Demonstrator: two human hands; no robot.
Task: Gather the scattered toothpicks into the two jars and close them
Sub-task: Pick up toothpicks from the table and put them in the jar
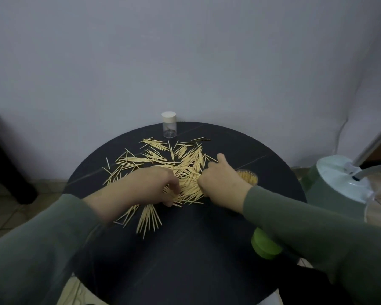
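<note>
Nearest the person, at the near right edge of the round black desk (185,249), a green lid (265,245) lies partly under the right sleeve, so one jar is plainly uncapped. Just beyond it, toward the desk's middle, the toothpicks (163,159) lie scattered in a loose heap, with a small fan of them on the near side of the pile. The left hand (156,183) rests on the near part of the heap, its fingers curled down and raking or pinching a clump of sticks; how firmly it has them I cannot tell. The right hand (220,179) sits on the heap's right side, fingers curled under and closed over sticks, thumb raised. Just behind that hand, an open jar (249,176) shows already well filled with toothpicks. Farther off, beyond the heap at the desk's far edge, a clear jar with a white cap (169,125) stands upright, capped and nearly empty. The gathering step looks to be in hand, roughly midway. The next move probably calls for aligning a bundle between both hands, then dropping it upright into the open jar.
</note>
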